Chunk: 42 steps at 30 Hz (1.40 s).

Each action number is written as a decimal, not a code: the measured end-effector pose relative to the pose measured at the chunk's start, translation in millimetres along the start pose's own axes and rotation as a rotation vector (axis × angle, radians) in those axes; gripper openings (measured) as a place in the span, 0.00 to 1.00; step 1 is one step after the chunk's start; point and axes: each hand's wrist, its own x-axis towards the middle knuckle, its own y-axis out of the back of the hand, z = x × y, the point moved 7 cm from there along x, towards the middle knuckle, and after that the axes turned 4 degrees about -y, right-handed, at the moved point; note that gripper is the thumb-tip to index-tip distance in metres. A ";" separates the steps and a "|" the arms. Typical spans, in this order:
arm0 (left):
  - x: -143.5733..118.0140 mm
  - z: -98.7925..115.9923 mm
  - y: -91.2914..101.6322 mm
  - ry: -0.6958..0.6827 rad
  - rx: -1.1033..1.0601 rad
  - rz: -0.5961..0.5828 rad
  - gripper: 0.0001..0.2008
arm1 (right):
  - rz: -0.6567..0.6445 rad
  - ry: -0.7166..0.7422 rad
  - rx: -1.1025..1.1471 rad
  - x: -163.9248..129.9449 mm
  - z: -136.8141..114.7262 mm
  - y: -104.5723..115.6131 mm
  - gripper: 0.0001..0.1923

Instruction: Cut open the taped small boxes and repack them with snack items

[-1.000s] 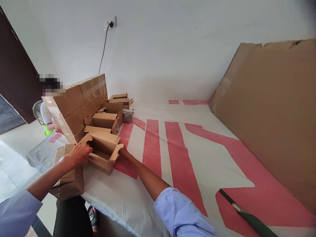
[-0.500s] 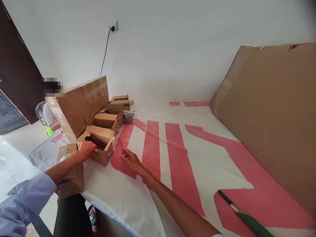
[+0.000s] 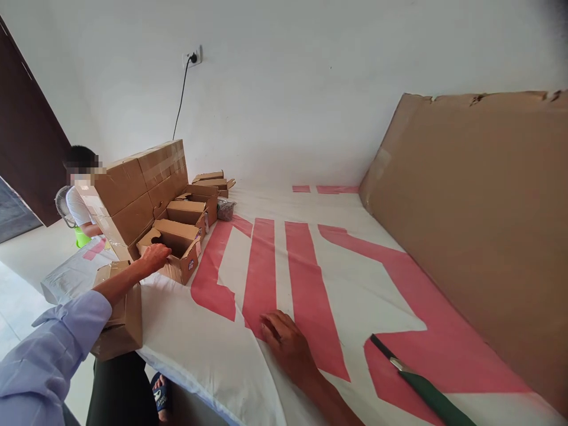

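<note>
On the red-striped sheet (image 3: 266, 266), left hand (image 3: 154, 258) grips an open brown carton (image 3: 175, 248); right hand (image 3: 286, 343) lies flat, empty.

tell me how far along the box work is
Done: three small open boxes sit in a row beside the stacked cartons. In hand: the left hand grips the rim of the nearest open box; the right hand rests flat on the sheet. Left: the boxes' flaps are unclosed; their contents are not visible.

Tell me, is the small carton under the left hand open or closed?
Open. The small carton has its lid flap raised behind, and the left hand rests on its front edge.
</note>
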 end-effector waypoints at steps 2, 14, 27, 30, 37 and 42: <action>9.3 -0.1 2.3 0.006 0.003 -0.003 0.09 | 0.012 0.013 -0.012 -1.2 1.2 0.3 0.12; 59.8 -1.3 14.9 0.044 -0.006 0.017 0.15 | 0.020 0.057 -0.057 2.0 -13.2 3.4 0.10; 59.1 -0.7 17.0 -0.020 -0.068 0.048 0.12 | 0.030 0.135 -0.149 1.0 -6.8 -6.1 0.11; 38.1 -9.3 20.8 -0.048 -0.109 0.074 0.24 | 0.035 0.136 -0.146 -1.2 -3.3 -6.8 0.11; -58.7 -67.8 42.1 0.014 -0.221 0.215 0.24 | 0.038 0.136 -0.160 -7.0 4.0 -7.8 0.12; -166.6 -94.5 31.4 0.125 -0.477 0.418 0.18 | 0.056 0.156 -0.212 -10.9 7.0 -8.0 0.15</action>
